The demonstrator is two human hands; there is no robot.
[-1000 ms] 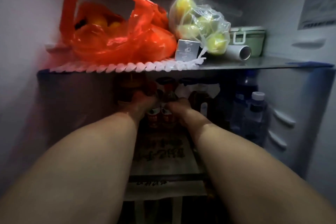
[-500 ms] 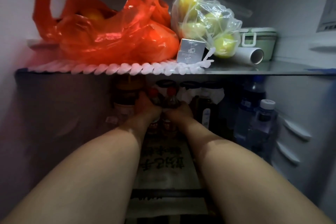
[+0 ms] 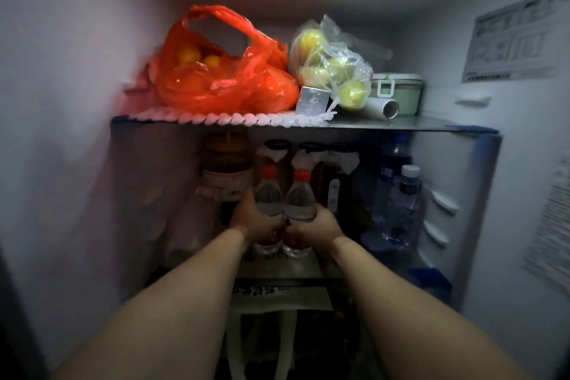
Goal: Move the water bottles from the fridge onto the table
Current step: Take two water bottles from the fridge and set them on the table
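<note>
As each hand (image 3: 311, 225) grips one, bottles (image 3: 269, 197) touch.

Two fridge shelves, both loaded.

The upper glass shelf (image 3: 401, 126) carries a white scalloped plastic mat (image 3: 216, 117) along its left and middle front edge. On the mat sits a translucent red plastic bag of orange fruit (image 3: 222, 77), with a small silver-grey carton (image 3: 312, 100) just beside it. To the right are a clear plastic bag of yellow-green fruit (image 3: 333, 68), a white tube lying on its side (image 3: 384, 107) and a pale green lidded container with a white clasp (image 3: 398, 91). The lower shelf (image 3: 277, 268) holds two clear red-capped water bottles (image 3: 300, 194) standing upright side by side at the front, dark jars and bottles (image 3: 226, 170) behind them, and blue-tinted plastic bottles (image 3: 401, 191) to the right.
</note>
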